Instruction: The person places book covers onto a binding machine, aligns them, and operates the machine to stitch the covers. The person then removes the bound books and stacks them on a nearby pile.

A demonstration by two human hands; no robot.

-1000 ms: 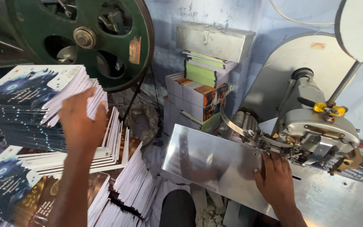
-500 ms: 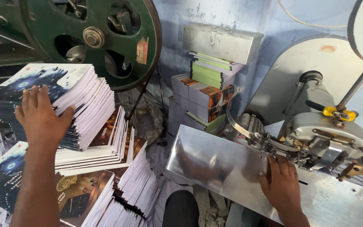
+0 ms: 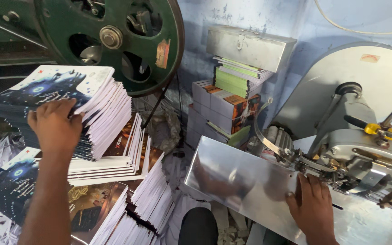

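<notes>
A shiny metal machine table [image 3: 232, 177] bears the right hand [image 3: 311, 211], flat.

The left arm reaches up and forward from the lower left, bare forearm nearly straight, and the left hand [image 3: 54, 124] lies palm down with its fingers curled over at the tips. The right hand [image 3: 313, 208] rests flat, palm down, fingers together and pointing away, wrist low at the bottom edge.

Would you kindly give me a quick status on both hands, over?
Left hand flat on the booklet stack. Right hand open on the metal plate beside the stitching head. Nothing between them.
</notes>
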